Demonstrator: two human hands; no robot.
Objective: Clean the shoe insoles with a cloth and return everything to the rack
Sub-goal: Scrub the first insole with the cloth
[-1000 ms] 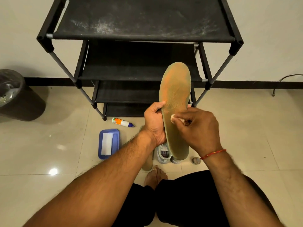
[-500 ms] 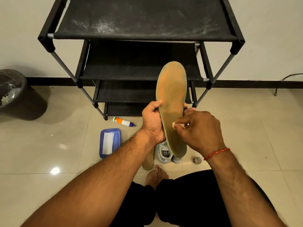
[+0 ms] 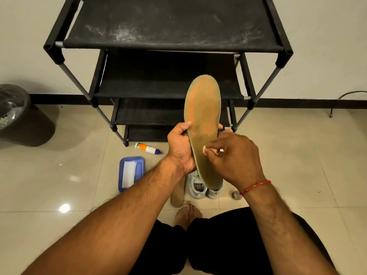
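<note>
A tan, worn insole [image 3: 203,114] stands upright in front of the black shoe rack [image 3: 172,42]. My left hand [image 3: 181,147] grips its left edge at the middle, thumb on the front. My right hand [image 3: 232,159] pinches a small pale cloth [image 3: 210,150] and presses it against the insole's lower half. A second insole [image 3: 177,195] lies on the floor below, beside a pair of pale shoes [image 3: 200,188] partly hidden behind the held insole.
A blue tray [image 3: 140,165] holding a white folded cloth [image 3: 128,173] sits on the tiled floor at left. A small white bottle with an orange label [image 3: 146,148] lies near the rack's foot. A dark bin [image 3: 21,118] stands far left. A small round object [image 3: 237,195] lies right of the shoes.
The insole and both hands have shifted slightly left and down. My right hand with the cloth has slid a little lower along the insole.
</note>
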